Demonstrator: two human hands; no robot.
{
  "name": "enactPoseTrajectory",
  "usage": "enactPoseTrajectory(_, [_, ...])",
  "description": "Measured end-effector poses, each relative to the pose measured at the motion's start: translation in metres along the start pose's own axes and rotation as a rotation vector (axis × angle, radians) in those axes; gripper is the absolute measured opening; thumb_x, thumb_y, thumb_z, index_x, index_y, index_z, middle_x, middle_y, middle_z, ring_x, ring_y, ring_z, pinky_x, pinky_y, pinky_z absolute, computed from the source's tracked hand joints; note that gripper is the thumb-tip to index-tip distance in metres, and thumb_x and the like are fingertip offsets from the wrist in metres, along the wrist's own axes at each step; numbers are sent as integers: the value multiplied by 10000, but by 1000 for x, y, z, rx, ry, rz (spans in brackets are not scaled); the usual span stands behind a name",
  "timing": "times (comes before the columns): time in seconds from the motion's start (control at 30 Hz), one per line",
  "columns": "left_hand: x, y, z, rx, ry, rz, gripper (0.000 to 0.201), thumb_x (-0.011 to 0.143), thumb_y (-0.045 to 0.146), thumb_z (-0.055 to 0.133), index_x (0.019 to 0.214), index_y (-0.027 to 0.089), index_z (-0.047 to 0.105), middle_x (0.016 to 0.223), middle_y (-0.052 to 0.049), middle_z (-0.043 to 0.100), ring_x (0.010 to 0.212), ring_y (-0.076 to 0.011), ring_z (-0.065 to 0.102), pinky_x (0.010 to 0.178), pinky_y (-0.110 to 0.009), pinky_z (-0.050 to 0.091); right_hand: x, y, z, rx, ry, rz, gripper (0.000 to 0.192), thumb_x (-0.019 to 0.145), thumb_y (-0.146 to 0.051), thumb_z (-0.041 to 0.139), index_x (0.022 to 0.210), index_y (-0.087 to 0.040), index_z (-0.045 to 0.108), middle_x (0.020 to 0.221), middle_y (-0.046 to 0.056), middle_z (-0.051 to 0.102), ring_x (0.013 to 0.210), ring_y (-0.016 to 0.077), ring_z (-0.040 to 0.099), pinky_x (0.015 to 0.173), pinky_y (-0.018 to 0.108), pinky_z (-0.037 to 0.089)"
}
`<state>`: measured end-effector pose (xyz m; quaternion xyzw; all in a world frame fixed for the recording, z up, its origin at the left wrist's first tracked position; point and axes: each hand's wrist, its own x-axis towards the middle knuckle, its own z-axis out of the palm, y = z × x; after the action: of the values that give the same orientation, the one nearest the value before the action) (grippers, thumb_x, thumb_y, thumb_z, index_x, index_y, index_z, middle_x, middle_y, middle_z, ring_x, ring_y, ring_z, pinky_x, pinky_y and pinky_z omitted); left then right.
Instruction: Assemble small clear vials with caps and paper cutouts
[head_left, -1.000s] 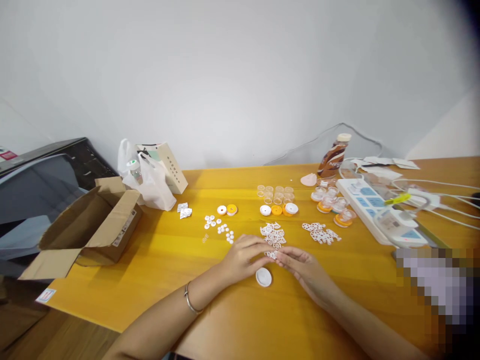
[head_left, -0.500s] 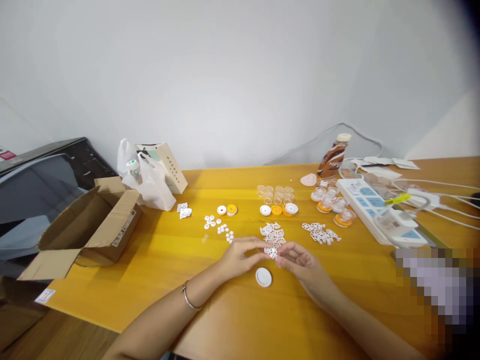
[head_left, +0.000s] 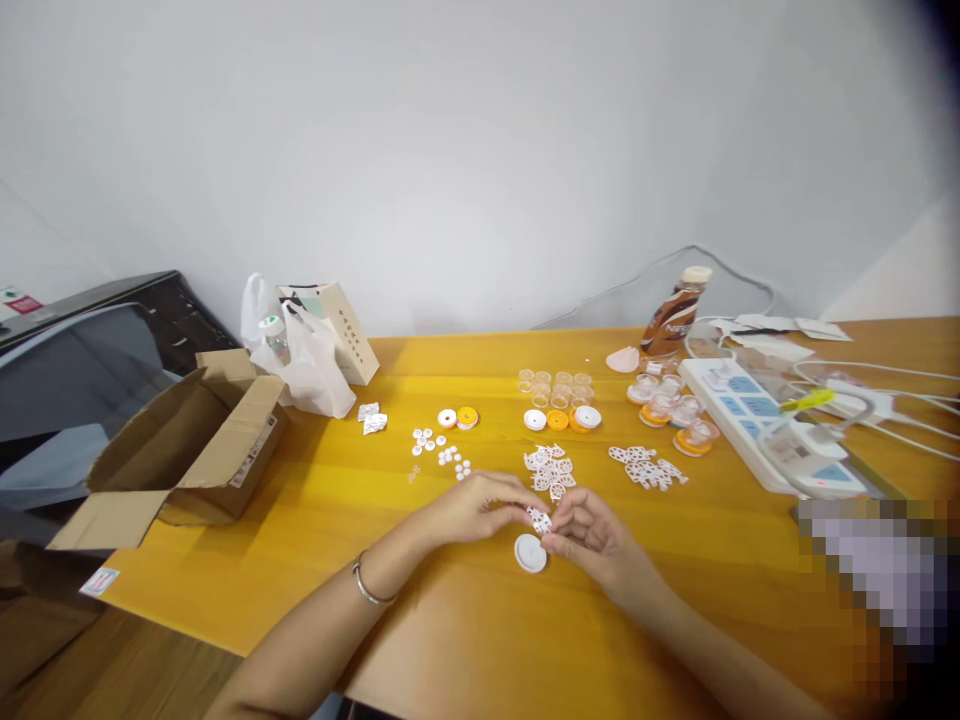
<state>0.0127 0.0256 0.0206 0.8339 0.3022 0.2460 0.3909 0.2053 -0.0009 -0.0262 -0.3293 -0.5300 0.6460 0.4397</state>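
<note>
Between my fingertips is a small white openwork plastic piece (head_left: pixel 538 519). My left hand (head_left: pixel 480 512) pinches it from the left, while my right hand (head_left: pixel 592 538) has thumb and forefinger closed on its right side. Just below, a round white disc with a raised rim (head_left: pixel 530 553) lies on the table, close to my right thumb. Behind my hands is a heap of similar white openwork pieces (head_left: pixel 549 468). A second group of white openwork pieces (head_left: pixel 647 466) lies farther right. Small white round caps (head_left: pixel 450 455) are spread beyond my left hand.
Clear cups (head_left: pixel 556 388) stand behind white and orange discs (head_left: pixel 557 420). Assembled clear-topped pieces (head_left: pixel 667 400) sit near a brown bottle (head_left: pixel 677 310) and a power strip (head_left: pixel 765 425) with cables. At left are an open cardboard box (head_left: pixel 187 450) and a plastic bag (head_left: pixel 307 365).
My hands have come slightly nearer with the white openwork piece, closer to the round white disc. The whole view has shifted a little.
</note>
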Motion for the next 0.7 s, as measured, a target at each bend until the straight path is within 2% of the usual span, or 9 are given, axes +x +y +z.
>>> enactPoseTrajectory(0.23, [-2, 3, 0, -31, 10, -4, 252, 835, 188, 511, 1054, 192, 633, 931, -72, 630, 839, -136, 575, 775, -247, 444, 1, 2, 0, 10, 17, 11, 235, 746, -323, 658, 790, -226, 450, 655, -36, 600, 618, 119, 578, 627, 280, 455])
enactPoseTrajectory(0.3, [-1, 1, 4, -103, 56, -47, 274, 821, 204, 537, 1083, 207, 618, 927, -67, 633, 832, -137, 575, 769, -254, 443, 0, 2, 1, 0, 50, -6, 240, 745, -325, 659, 791, -229, 443, 649, -33, 610, 625, 126, 588, 635, 283, 457])
enactPoseTrajectory(0.4, [2, -5, 15, -328, 153, -164, 363, 770, 266, 611, 1123, 184, 584, 882, -61, 644, 778, -129, 585, 745, -254, 449, -1, 2, 3, -23, 122, -66, 246, 746, -310, 662, 801, -238, 434, 668, -29, 622, 663, 132, 598, 671, 284, 455])
enactPoseTrajectory(0.53, [5, -11, 29, -591, 266, -306, 358, 677, 360, 688, 936, 120, 635, 787, -55, 653, 697, -124, 598, 709, -255, 463, -3, 1, 6, -55, 161, -109, 250, 759, -294, 650, 841, -251, 418, 685, -25, 620, 693, 141, 593, 698, 294, 451])
enactPoseTrajectory(0.7, [6, -6, 38, -645, 356, -334, 315, 646, 362, 709, 815, 106, 635, 752, -47, 643, 675, -117, 588, 695, -243, 459, -4, 0, 6, -76, 113, -127, 227, 796, -288, 608, 877, -260, 399, 670, -36, 598, 681, 138, 578, 685, 286, 439])
